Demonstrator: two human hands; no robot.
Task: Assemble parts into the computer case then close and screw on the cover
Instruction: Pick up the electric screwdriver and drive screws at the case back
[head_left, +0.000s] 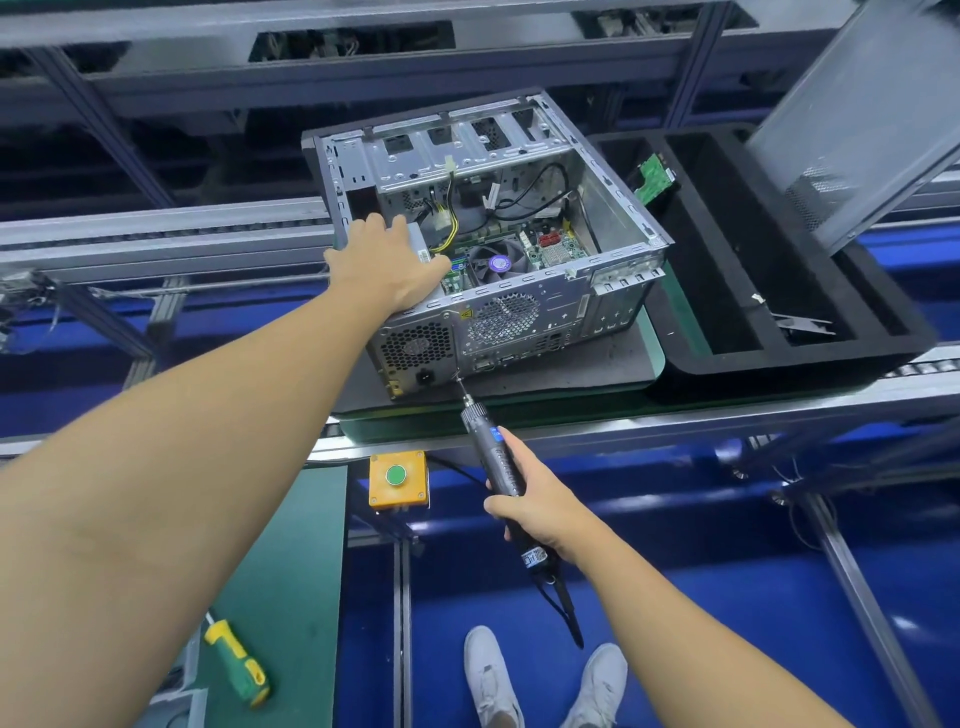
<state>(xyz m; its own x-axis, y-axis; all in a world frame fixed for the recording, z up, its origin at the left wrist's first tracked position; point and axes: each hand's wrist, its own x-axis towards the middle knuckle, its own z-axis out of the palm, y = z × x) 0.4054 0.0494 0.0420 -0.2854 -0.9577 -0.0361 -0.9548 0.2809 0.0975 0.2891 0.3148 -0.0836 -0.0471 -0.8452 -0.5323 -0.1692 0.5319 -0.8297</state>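
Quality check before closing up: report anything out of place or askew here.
A green circuit board stands tilted on edge in the black foam tray, not yet fitted in the open computer case. A yellow-green screwdriver lies loose on the mat.

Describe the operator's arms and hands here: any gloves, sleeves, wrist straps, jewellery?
Both arms are bare along the whole visible length, with no sleeve edge in view. The left hand and right hand wear no gloves, and no rings, watch or wrist strap show. The only clothing in view is a pair of white lace-up sneakers at the bottom of the frame.

Cover panel (878, 119) cut off at right edge.
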